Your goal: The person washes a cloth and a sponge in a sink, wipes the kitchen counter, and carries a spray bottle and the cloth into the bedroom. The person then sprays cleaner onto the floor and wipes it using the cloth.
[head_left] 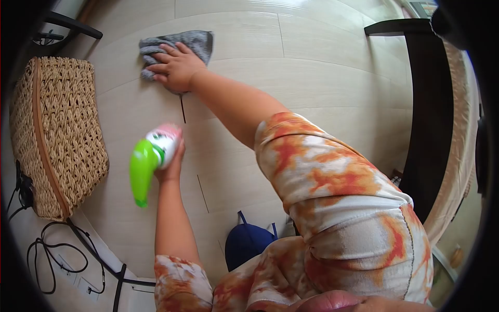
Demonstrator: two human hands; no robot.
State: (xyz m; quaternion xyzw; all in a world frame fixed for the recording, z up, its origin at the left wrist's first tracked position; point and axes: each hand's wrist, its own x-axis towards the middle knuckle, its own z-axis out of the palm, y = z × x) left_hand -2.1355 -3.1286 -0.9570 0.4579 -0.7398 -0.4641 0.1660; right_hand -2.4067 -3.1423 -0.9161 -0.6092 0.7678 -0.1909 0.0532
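Observation:
My right hand lies on a grey cloth on the floor, fingers spread out and pressing it down. Its fingertips sink a little into the bunched left side of the cloth. Closer to me, my left hand is wrapped round a spray bottle with a white and pink body and a bright green head. The bottle is tilted above the floor, its green end pointing toward me, and is slightly blurred. Most of the left fingers are hidden behind it.
Pale floor boards lie under both hands. A woven straw basket stands at the left, with black cables below it. Dark furniture runs along the right side. A dark blue strapped item is near my body.

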